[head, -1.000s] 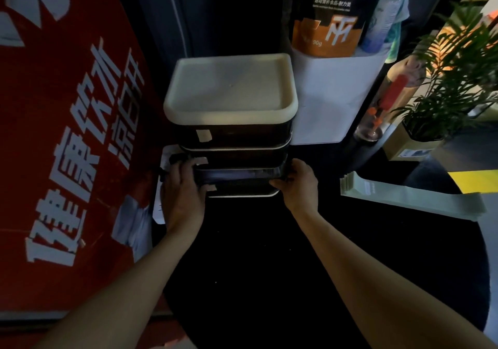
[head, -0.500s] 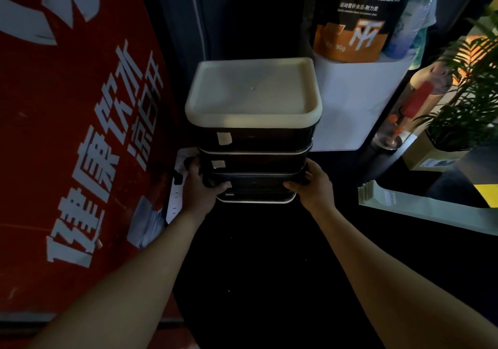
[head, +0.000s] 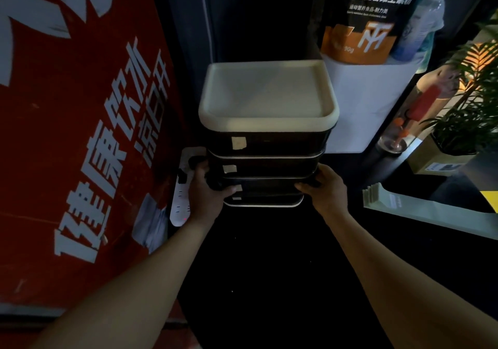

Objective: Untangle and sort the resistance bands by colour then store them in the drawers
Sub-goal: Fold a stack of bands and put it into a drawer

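Down at the dark floor, both hands grip a drawer

Left hand [head: 206,192] and right hand [head: 324,188] curl round the ends of the third dark drawer [head: 265,185] of the black, white-topped plastic drawer stack [head: 266,133]; push evenly, squarely to seat it. Four drawers counted, three paper labels; resistance bands hidden, presumably inside
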Motion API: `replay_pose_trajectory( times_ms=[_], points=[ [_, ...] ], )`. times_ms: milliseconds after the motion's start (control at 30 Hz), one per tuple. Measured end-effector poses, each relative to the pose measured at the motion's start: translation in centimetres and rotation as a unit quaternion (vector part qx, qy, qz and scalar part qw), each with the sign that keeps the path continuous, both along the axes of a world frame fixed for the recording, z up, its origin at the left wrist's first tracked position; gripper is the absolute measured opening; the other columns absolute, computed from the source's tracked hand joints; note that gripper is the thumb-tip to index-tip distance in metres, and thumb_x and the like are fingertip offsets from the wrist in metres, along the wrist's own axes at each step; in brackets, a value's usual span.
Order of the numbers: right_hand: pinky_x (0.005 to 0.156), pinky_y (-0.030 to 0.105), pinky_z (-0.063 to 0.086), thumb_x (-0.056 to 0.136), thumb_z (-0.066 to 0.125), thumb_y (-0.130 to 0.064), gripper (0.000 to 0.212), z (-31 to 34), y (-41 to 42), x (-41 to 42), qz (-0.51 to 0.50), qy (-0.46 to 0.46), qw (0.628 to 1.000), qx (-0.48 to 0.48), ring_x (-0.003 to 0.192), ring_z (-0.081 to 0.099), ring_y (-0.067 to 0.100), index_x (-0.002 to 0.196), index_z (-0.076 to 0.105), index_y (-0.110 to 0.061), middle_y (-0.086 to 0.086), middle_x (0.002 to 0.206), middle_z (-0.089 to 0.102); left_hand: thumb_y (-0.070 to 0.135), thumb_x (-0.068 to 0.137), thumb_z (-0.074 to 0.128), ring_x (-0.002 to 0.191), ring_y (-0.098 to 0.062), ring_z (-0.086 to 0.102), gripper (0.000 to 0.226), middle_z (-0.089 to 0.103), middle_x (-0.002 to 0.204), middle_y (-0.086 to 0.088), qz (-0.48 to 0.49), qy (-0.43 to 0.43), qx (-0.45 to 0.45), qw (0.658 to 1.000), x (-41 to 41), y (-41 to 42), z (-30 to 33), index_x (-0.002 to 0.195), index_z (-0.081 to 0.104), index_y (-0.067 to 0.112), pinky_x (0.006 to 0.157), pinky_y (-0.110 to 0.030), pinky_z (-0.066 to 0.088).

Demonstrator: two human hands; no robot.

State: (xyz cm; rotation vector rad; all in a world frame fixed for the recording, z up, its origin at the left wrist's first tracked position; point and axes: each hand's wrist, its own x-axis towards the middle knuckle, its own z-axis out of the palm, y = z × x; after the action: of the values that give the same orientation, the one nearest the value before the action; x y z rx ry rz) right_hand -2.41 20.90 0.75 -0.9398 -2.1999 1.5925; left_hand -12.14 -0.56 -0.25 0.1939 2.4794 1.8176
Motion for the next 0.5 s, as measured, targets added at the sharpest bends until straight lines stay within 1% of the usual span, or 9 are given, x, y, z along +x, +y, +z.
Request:
replay_pose_trajectory(
  times_ms=[67, 167, 233, 300, 367, 433, 500],
  points=[
    [0.101, 0.041, 0.046, 0.069, 0.079, -0.004, 0.053, 0.0, 0.7, 0.4, 0.011, -0.007, 1.000, -0.018, 0.111, 0.060, 0.016, 0.117, 0.061, -0.017, 0.000, 0.113, 0.067, 0.004, 0.061, 0.084, 0.114, -0.007, 0.046, 0.075, 0.051, 0.117, 0.009, 0.002, 0.001, 0.004, 1.000, 0.6, 0.0, -0.2, 0.127, 0.047, 0.011, 0.101, -0.030, 0.039],
    [0.102, 0.042, 0.045, 0.071, 0.076, -0.003, 0.046, 0.4, 1.0, 0.9, 0.032, -0.012, 0.999, -0.025, 0.111, 0.060, 0.016, 0.110, 0.062, -0.022, -0.004, 0.109, 0.067, 0.006, 0.061, 0.084, 0.118, -0.010, 0.048, 0.075, 0.054, 0.119, 0.010, -0.013, 0.012, 0.004, 1.000, 0.8, -0.2, -0.5, 0.126, 0.048, 0.013, 0.105, -0.038, 0.039],
    [0.100, 0.038, 0.046, 0.075, 0.074, -0.004, 0.044, 0.6, 0.6, 1.1, 0.042, -0.002, 0.999, -0.015, 0.106, 0.061, 0.013, 0.110, 0.061, -0.027, -0.009, 0.103, 0.066, 0.007, 0.063, 0.083, 0.121, -0.013, 0.049, 0.074, 0.054, 0.121, 0.011, -0.025, 0.018, -0.001, 1.000, 0.9, -0.2, -0.3, 0.128, 0.049, 0.017, 0.106, -0.039, 0.040],
    [0.093, 0.030, 0.046, 0.078, 0.072, -0.008, 0.048, 0.6, -0.2, 1.2, 0.037, 0.004, 0.999, 0.007, 0.104, 0.060, 0.011, 0.119, 0.057, -0.026, -0.012, 0.103, 0.064, 0.007, 0.066, 0.082, 0.121, -0.015, 0.050, 0.071, 0.055, 0.121, 0.011, -0.026, 0.025, -0.002, 0.999, 1.1, -0.2, -0.3, 0.129, 0.050, 0.018, 0.105, -0.037, 0.041],
    [0.086, 0.023, 0.042, 0.080, 0.070, -0.010, 0.052, 0.6, -1.2, 1.3, 0.023, 0.007, 0.999, 0.021, 0.104, 0.057, 0.008, 0.127, 0.052, -0.026, -0.012, 0.106, 0.062, 0.007, 0.068, 0.081, 0.119, -0.014, 0.052, 0.067, 0.058, 0.122, 0.006, -0.006, 0.030, -0.002, 1.000, 1.1, -0.3, -0.3, 0.128, 0.052, 0.016, 0.102, -0.033, 0.042],
    [0.085, 0.020, 0.040, 0.082, 0.068, -0.010, 0.057, 0.4, -2.1, 1.2, 0.005, 0.016, 1.000, 0.010, 0.104, 0.055, 0.005, 0.133, 0.047, -0.026, -0.010, 0.111, 0.062, 0.008, 0.069, 0.080, 0.115, -0.013, 0.054, 0.062, 0.061, 0.120, 0.002, 0.019, 0.039, -0.018, 0.999, 0.8, -0.4, -0.2, 0.126, 0.055, 0.012, 0.098, -0.028, 0.043],
    [0.085, 0.016, 0.040, 0.083, 0.067, -0.010, 0.057, 0.2, -2.5, 1.1, -0.016, 0.021, 1.000, 0.005, 0.106, 0.056, 0.006, 0.134, 0.047, -0.025, -0.007, 0.116, 0.063, 0.009, 0.069, 0.080, 0.111, -0.010, 0.053, 0.059, 0.059, 0.114, 0.006, 0.026, 0.053, -0.039, 0.997, 0.5, -0.4, -0.2, 0.124, 0.057, 0.008, 0.095, -0.026, 0.042]
  ],
)
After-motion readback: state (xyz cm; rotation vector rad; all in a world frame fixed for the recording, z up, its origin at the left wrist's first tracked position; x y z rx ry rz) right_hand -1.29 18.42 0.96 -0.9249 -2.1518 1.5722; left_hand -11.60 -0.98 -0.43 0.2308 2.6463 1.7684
